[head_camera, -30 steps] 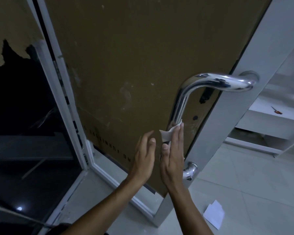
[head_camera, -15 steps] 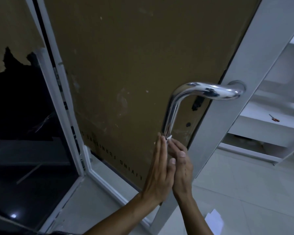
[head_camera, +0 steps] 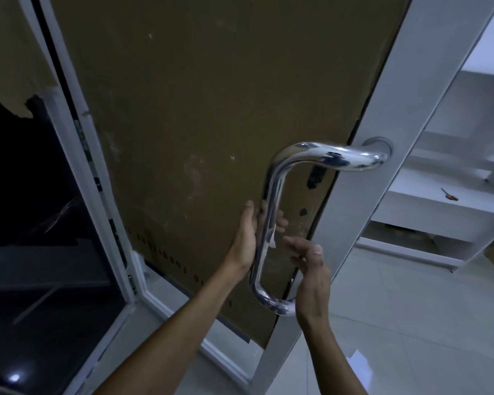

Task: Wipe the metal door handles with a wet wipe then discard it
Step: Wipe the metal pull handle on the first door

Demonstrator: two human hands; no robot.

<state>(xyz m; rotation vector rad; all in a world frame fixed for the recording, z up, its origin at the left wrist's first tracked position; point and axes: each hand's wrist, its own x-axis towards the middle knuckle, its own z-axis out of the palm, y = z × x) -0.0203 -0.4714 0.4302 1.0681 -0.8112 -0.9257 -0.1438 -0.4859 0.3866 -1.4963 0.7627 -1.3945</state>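
The left hand wraps the wet wipe round the chrome pull handle, fingers curled behind for rubbing pressure. The right hand hovers just right of it, loosely curled and holding nothing.

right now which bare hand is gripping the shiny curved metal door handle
The left hand: its fingers curl round the metal door handle's upright bar, with the white wet wipe there. The right hand hovers beside, fingers off the bar.
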